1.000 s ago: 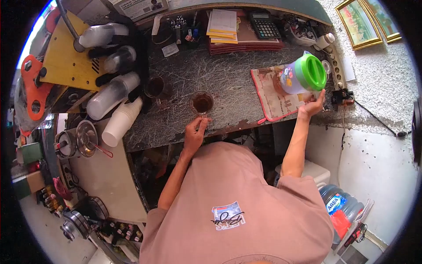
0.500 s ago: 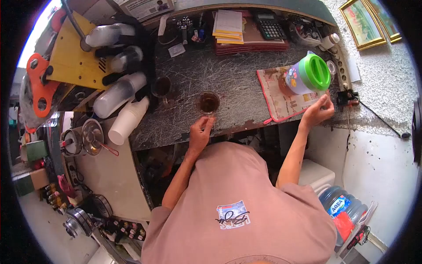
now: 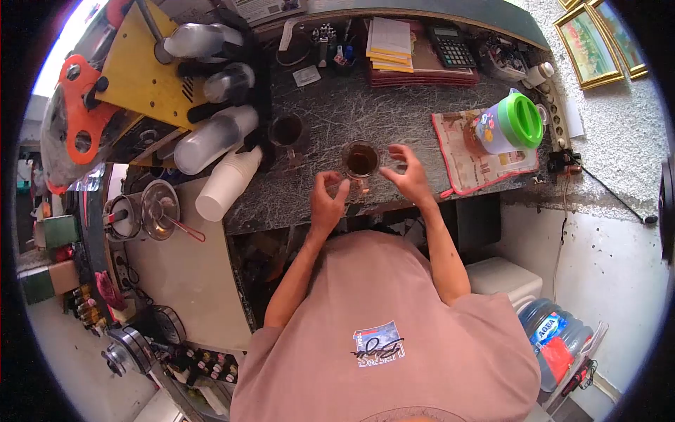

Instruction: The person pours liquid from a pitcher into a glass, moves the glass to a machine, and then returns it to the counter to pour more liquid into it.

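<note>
A clear glass mug of dark brown drink (image 3: 361,160) stands on the scratched dark worktop (image 3: 337,116), its handle toward me. On its left is my left hand (image 3: 329,202), open, thumb and fingers apart, close to the handle. My right hand (image 3: 410,177) reaches in from the other side, open, with the thumb tip near the mug's wall and the fingers loosely curved. A second glass mug (image 3: 287,131) with dark contents is farther left. To the right, a translucent pitcher with a green lid (image 3: 508,125) rests on a patterned cloth (image 3: 464,165).
Stacked plastic cups (image 3: 211,144) and white paper cups (image 3: 228,184) project from a yellow machine (image 3: 144,70) at left. Folders (image 3: 425,74), a calculator (image 3: 452,48) and small items line the back. A power strip (image 3: 555,123) runs along the right edge.
My right hand has moved left from beside the pitcher to the mug. My left hand has let go of the mug's handle and opened. The view has shifted slightly.
</note>
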Motion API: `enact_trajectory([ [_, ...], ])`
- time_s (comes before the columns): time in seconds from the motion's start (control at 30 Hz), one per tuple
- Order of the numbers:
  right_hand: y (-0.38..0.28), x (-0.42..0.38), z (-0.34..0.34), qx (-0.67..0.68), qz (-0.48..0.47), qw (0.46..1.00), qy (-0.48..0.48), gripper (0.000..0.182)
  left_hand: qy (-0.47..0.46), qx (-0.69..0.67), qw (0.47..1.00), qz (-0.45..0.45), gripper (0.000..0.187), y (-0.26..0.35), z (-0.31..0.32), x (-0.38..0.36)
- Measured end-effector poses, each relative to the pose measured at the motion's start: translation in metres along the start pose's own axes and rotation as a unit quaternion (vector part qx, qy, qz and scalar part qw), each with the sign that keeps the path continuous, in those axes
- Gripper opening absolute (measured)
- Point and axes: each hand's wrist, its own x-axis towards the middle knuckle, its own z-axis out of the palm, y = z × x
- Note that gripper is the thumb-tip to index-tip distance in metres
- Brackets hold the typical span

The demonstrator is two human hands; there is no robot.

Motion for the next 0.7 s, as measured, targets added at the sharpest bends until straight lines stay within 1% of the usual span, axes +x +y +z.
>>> enact_trajectory([
  [0.03,0.000,0.002,0.008,0.038,0.001,0.998,-0.049,0.067,0.001,0.011,1.000,0.000,0.045,-0.003,-0.001,0.005],
  [0.07,0.001,0.002,0.015,0.076,0.003,0.992,-0.098,0.077,0.001,0.009,1.000,-0.002,0.045,-0.006,-0.001,0.009],
  [0.1,-0.002,0.003,0.021,0.103,0.008,0.989,-0.110,0.089,-0.025,0.013,0.999,0.017,0.055,-0.004,-0.001,0.013],
  [0.13,-0.005,0.005,0.025,0.102,0.011,0.989,-0.110,0.089,-0.052,0.017,0.998,0.036,0.066,-0.002,-0.002,0.017],
  [0.17,-0.008,0.007,0.029,0.108,-0.002,0.986,-0.125,0.085,-0.055,0.016,0.998,0.033,0.066,0.001,-0.004,0.022],
  [0.2,-0.010,0.008,0.033,0.115,-0.015,0.983,-0.139,0.081,-0.091,0.048,0.993,0.062,0.072,0.004,-0.006,0.027],
  [0.23,-0.009,0.009,0.037,0.114,-0.011,0.984,-0.138,0.081,-0.127,0.079,0.984,0.092,0.078,0.006,-0.007,0.031],
  [0.27,-0.007,0.010,0.041,0.093,-0.008,0.986,-0.135,0.080,-0.131,0.077,0.984,0.090,0.078,0.009,-0.008,0.034],
  [0.33,-0.007,0.011,0.048,0.071,0.001,0.989,-0.133,0.079,-0.171,0.064,0.980,0.073,0.088,0.009,-0.009,0.037],
  [0.4,-0.007,0.011,0.051,0.094,-0.004,0.988,-0.122,0.072,-0.178,0.075,0.978,0.073,0.089,0.006,-0.010,0.040],
  [0.43,-0.008,0.010,0.052,0.093,0.002,0.988,-0.121,0.072,-0.183,0.089,0.976,0.076,0.090,0.005,-0.010,0.039],
  [0.53,-0.013,0.009,0.052,0.065,0.033,0.991,-0.112,0.067,-0.193,0.089,0.975,0.072,0.090,0.005,-0.013,0.038],
  [0.6,-0.015,0.006,0.053,0.071,0.012,0.993,-0.094,0.065,-0.190,0.089,0.975,0.079,0.089,0.003,-0.012,0.037],
  [0.7,-0.011,0.006,0.053,0.059,-0.011,0.994,-0.091,0.064,-0.185,0.084,0.975,0.094,0.089,-0.001,-0.009,0.039],
])
